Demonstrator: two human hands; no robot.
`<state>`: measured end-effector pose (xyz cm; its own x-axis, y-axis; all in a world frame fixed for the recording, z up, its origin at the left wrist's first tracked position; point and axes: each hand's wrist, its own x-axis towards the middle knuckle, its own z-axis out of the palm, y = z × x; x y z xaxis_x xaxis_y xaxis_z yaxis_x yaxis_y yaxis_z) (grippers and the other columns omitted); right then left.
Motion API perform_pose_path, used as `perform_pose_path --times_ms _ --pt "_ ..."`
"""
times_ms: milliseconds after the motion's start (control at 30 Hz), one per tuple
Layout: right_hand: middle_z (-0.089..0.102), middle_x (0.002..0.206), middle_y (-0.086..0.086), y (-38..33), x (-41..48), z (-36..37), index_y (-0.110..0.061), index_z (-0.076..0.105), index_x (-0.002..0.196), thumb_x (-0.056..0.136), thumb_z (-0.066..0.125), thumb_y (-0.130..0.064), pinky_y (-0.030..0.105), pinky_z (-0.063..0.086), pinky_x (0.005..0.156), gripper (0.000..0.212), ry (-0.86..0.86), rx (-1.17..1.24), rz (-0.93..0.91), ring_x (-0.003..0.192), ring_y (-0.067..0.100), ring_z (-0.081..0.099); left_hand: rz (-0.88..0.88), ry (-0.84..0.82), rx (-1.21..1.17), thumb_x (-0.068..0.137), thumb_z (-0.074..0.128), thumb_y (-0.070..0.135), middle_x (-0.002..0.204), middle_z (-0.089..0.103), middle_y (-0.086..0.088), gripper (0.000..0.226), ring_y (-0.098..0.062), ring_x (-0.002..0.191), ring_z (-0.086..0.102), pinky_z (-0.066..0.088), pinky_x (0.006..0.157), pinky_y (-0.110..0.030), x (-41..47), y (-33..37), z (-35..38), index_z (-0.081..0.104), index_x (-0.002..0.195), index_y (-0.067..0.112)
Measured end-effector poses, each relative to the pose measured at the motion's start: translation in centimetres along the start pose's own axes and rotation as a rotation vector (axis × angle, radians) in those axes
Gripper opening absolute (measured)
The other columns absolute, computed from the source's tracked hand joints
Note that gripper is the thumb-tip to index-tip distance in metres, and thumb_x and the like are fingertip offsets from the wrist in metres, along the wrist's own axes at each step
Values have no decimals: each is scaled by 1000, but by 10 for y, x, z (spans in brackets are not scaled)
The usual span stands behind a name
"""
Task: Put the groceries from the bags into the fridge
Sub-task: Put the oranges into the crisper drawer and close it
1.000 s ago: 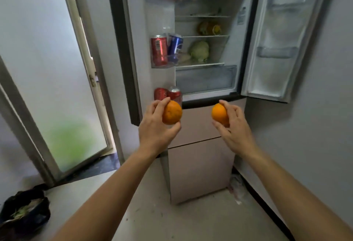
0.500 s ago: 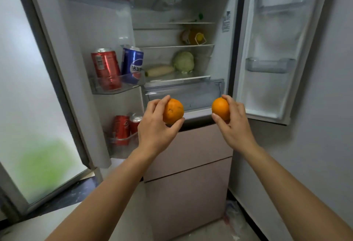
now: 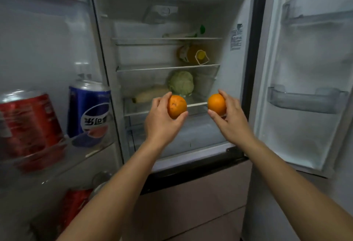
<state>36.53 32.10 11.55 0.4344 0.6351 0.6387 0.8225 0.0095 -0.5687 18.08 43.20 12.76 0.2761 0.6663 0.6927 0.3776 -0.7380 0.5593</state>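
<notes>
The fridge [image 3: 254,68] stands open in front of me, both upper doors swung wide. My left hand [image 3: 160,124] grips an orange [image 3: 176,106] with a small dark spot on its skin. My right hand [image 3: 233,120] grips a second, smoother orange [image 3: 216,104]. Both oranges hover just in front of the lowest glass shelf [image 3: 196,104], above the clear crisper drawer [image 3: 198,131]. On that shelf lie a green cabbage [image 3: 181,83] and a pale long vegetable [image 3: 150,94].
The left door's shelf [image 3: 80,151] carries a red can [image 3: 28,124] and a blue Pepsi can [image 3: 89,110]; more red cans [image 3: 74,206] sit lower. A yellow bottle [image 3: 194,54] lies on the middle shelf. The right door's bins [image 3: 305,101] hold nothing. Pink drawer fronts [image 3: 200,202] lie below.
I have stepped closer to the fridge, which now fills the view. Both hands have risen with their oranges from below the compartment up to the lowest shelf.
</notes>
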Motion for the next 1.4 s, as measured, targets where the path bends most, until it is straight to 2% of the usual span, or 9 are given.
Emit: perform_pose_path --times_ms 300,433,567,733,800,900,1067,1167,1400 --pt "56 140 11 71 144 46 -21 37 147 82 73 -58 43 49 97 83 -262 -103 23 121 33 56 -304 -153 110 67 80 60 126 64 -5 81 -26 112 61 51 96 -41 102 -40 72 55 135 24" --pt "69 106 9 95 206 69 -15 67 110 72 80 -57 34 55 74 58 -592 -198 75 90 25 66 -406 -345 239 51 79 69 114 67 -1 89 -23 97 66 60 80 -45 131 -52 97 61 127 26" --pt "67 109 14 109 240 102 -3 64 111 74 84 -48 40 63 76 61 -963 -256 83 94 30 71 -483 -573 462 67 84 52 108 64 -2 71 -19 76 68 59 56 -31 149 -66 117 59 126 22" --pt "72 82 5 118 247 148 -9 72 91 80 81 -26 32 60 72 23 -1289 -374 67 68 18 67 -569 -846 578 77 78 43 107 69 -8 51 -24 82 71 63 68 -36 166 -90 139 65 119 16" --pt "72 76 4 118 247 166 -11 76 83 73 82 -26 36 60 78 19 -1320 -435 55 67 19 65 -561 -903 603 80 75 41 106 70 -9 47 -22 79 70 63 71 -35 171 -100 146 65 120 18" --pt "77 94 10 117 248 188 -9 76 85 72 84 -30 44 59 88 26 -1348 -505 46 72 23 66 -534 -953 581 84 71 39 108 69 -9 45 -19 76 65 62 74 -36 173 -116 158 61 123 17" --pt "74 114 9 115 234 212 -6 68 121 77 85 -35 29 58 73 55 -1402 -599 -96 80 21 69 -405 -1099 623 88 64 47 137 57 -4 60 -23 112 63 51 99 -39 168 -148 173 51 140 20" --pt "62 134 11 117 233 219 -9 50 144 82 82 -28 37 58 91 72 -1404 -528 -62 102 27 71 -412 -1168 650 94 63 37 137 56 -4 53 -24 118 59 48 102 -39 169 -152 176 49 142 21" --pt "59 134 9 121 229 217 -13 52 142 92 70 -18 40 60 89 54 -1339 -388 -10 97 26 67 -428 -1259 696 95 61 30 135 58 -5 41 -26 117 59 50 101 -45 169 -155 174 57 135 22"
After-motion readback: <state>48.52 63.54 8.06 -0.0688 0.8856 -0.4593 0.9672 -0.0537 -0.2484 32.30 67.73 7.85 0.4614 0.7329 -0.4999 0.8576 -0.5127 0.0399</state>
